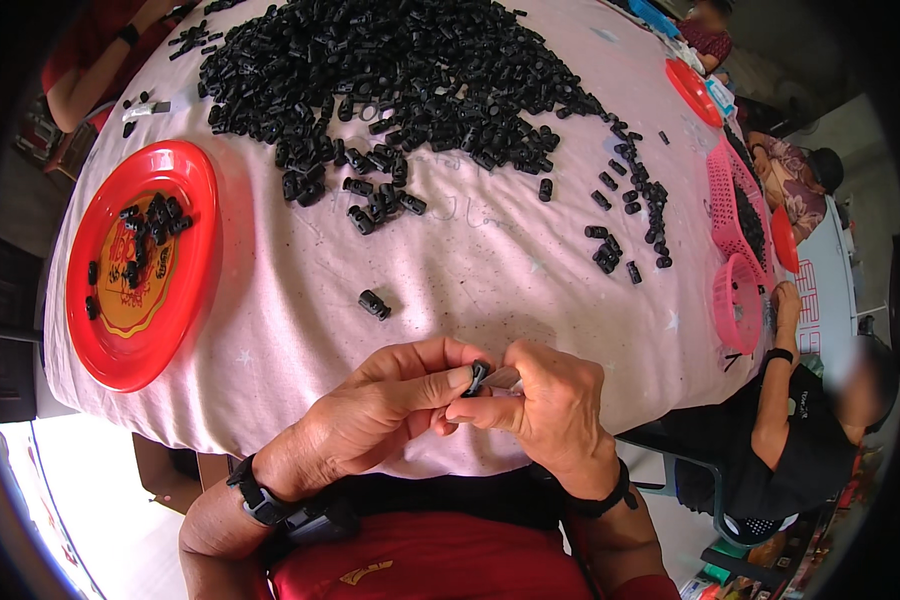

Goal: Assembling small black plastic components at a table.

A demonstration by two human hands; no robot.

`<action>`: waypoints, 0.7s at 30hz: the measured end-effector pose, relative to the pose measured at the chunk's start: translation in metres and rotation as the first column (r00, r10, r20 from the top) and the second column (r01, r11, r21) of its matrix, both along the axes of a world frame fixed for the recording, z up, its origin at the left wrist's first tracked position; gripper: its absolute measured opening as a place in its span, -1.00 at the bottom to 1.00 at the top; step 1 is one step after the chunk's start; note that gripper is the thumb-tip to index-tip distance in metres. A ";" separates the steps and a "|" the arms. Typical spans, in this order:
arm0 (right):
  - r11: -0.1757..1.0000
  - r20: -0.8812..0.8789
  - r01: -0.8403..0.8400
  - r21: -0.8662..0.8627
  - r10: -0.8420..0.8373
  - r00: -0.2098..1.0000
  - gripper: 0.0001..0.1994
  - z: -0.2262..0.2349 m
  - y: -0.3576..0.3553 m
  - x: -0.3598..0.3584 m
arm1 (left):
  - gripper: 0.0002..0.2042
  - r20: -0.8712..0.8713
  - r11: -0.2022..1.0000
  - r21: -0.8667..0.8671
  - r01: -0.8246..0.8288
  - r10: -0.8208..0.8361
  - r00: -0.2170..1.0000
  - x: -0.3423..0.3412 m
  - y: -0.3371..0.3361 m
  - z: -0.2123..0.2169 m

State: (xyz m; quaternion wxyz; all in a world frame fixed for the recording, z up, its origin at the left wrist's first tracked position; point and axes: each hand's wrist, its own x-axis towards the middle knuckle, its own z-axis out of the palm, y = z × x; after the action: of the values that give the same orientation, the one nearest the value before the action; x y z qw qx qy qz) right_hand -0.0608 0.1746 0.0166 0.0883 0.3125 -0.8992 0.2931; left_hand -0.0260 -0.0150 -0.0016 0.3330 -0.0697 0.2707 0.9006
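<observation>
- Left hand (pixel 395 405): positioned at the near edge of the desk (pixel 490 270), directly in front of the torso. Its fingers (pixel 440 382) are closed in a pinch on a small black plastic part (pixel 479 375).
- Right hand (pixel 550 410): touching the left hand at the fingertips. Its fingers (pixel 490 410) are likewise closed on the same small black plastic part; a pale sliver shows just beside the part, but what it is cannot be determined from this view.
- Small black plastic part: held between both hands, above the near edge of the desk, mostly covered by the fingertips.
- Desk: covered with a pale pink cloth printed with faint stars.
- Loose black part (pixel 374 304): lies alone on the desk, just beyond the hands.
- Large heap of black parts (pixel 390 70): occupies the far half of the desk, with stragglers trailing toward the desk's right edge.
- Red plate (pixel 140 262): rests on the left side of the desk and contains a small cluster of black parts.
- Pink baskets (pixel 738 300): stand along the right edge of the desk; a second red plate (pixel 692 90) lies at the far right corner.
- Seated person in black (pixel 800 420): at the right edge of the desk, one hand resting near the nearer pink basket.
- Another person's arm (pixel 90 60): at the far left corner of the desk.
</observation>
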 end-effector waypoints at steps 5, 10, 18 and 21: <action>1.000 0.001 0.003 0.013 -0.003 1.000 -0.40 0.001 0.000 0.001 | -0.73 0.020 1.000 0.002 -0.023 0.023 1.000 0.000 0.001 0.002; 1.000 0.010 -0.008 0.011 0.008 1.000 -0.41 -0.001 0.001 0.001 | -0.73 0.022 1.000 0.017 -0.026 0.026 0.999 0.001 0.001 -0.001; 1.000 0.017 -0.014 -0.018 0.014 1.000 -0.41 0.001 -0.001 0.002 | -0.74 0.039 0.999 0.031 -0.018 0.017 0.999 0.001 0.001 0.001; 1.000 -0.006 0.004 -0.003 -0.004 1.000 -0.40 0.001 -0.001 0.002 | -0.74 0.013 0.999 0.042 0.003 -0.004 1.000 0.001 -0.001 0.000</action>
State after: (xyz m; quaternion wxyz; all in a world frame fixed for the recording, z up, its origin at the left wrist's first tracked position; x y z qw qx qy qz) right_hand -0.0583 0.1741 0.0179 0.0923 0.3114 -0.8991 0.2934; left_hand -0.0250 -0.0161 -0.0020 0.3377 -0.0678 0.2496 0.9050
